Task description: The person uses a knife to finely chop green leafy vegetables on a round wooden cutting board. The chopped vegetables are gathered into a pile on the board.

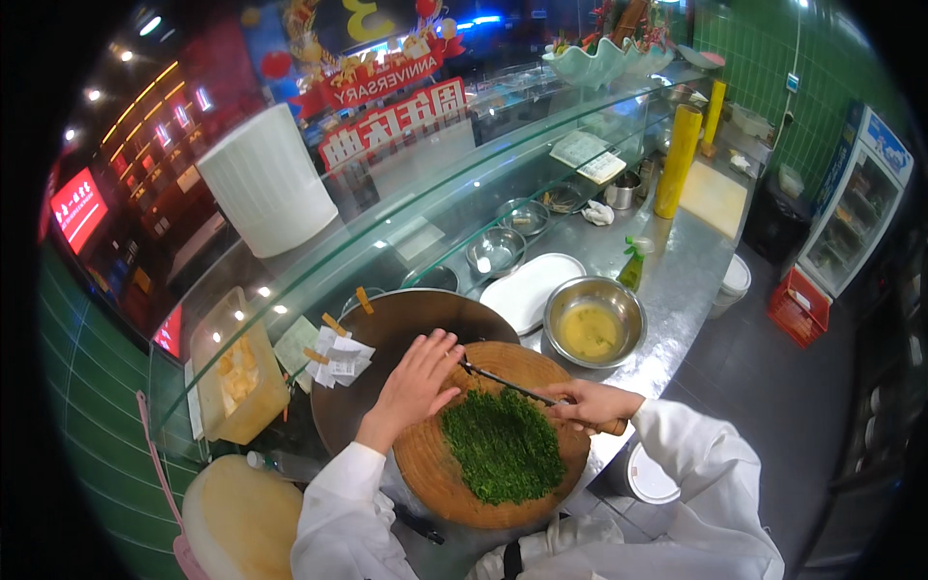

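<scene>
A thick round wooden chopping block [420, 464] stands before me with a heap of finely chopped green herbs [504, 446] on it. In my right hand [598, 404] is a kitchen knife [511, 383], gripped near its wooden handle, whose end shows below my palm. Its blade is seen nearly edge-on, along the far side of the herbs. My left hand [419, 388] is flat, fingers extended and thumb apart, beside the blade's far end at the block's left rim. Whether the fingertips touch the blade is unclear.
Behind the block lies a large dark round pan [428, 312]. A steel bowl of yellowish liquid [593, 330], a white oval tray [533, 290] and a green spray bottle [634, 264] stand beyond. A glass screen [449, 217] edges the counter; a plastic tub [235, 370] sits left.
</scene>
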Motion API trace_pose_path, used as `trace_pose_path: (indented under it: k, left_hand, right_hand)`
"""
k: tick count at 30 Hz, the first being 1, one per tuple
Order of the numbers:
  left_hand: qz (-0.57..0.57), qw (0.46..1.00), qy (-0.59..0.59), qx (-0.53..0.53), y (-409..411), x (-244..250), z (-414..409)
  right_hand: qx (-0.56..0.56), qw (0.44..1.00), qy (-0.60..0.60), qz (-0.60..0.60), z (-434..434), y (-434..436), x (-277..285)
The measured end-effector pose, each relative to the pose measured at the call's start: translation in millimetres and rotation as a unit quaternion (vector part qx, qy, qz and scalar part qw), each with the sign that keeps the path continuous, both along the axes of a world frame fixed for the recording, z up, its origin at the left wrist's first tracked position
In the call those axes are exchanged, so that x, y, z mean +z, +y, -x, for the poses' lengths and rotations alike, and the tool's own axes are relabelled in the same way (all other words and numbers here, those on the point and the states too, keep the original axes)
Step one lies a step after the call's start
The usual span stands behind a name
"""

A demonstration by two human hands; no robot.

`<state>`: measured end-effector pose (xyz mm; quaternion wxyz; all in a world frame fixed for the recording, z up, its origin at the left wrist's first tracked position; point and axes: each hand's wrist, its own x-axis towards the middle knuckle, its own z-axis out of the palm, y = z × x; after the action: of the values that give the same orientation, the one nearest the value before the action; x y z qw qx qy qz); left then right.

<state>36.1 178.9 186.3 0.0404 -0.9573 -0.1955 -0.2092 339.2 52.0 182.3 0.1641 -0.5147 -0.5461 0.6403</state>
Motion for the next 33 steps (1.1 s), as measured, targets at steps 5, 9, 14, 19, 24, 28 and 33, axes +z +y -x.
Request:
trace_pose_path:
  k: [5, 9, 14, 19, 24, 28, 33]
  left_hand:
    - [0.101, 0.97, 0.214, -0.055, 57.8, -24.6, -6.1]
    - [0.099, 0.977, 0.18, -0.05, 65.9, -70.1, 0.6]
    - [0.096, 0.982, 0.163, -0.02, 66.4, -89.4, -3.6]
    - [0.081, 0.982, 0.172, 0.004, 65.8, -126.5, 7.5]
    - [0.056, 0.985, 0.162, 0.003, 46.9, -134.4, 14.3]
    - [0.06, 0.987, 0.146, -0.014, 16.5, -138.3, 20.4]
    - [0.079, 0.989, 0.126, -0.004, 8.9, -120.4, 18.6]
  right_hand:
    - [0.077, 0.996, 0.0, 0.049, -18.2, 38.7, 0.3]
    - [0.156, 0.92, -0.208, -0.292, -35.2, 79.6, -60.1]
    - [0.149, 0.888, -0.313, -0.303, -33.6, 96.6, -77.7]
    - [0.17, 0.872, -0.356, -0.289, -22.0, 96.7, -85.3]
    - [0.187, 0.869, -0.36, -0.281, -13.8, 82.5, -81.9]
    - [0.222, 0.869, -0.343, -0.279, -16.4, 65.8, -80.1]
    - [0.214, 0.889, -0.289, -0.284, -18.1, 58.2, -78.1]
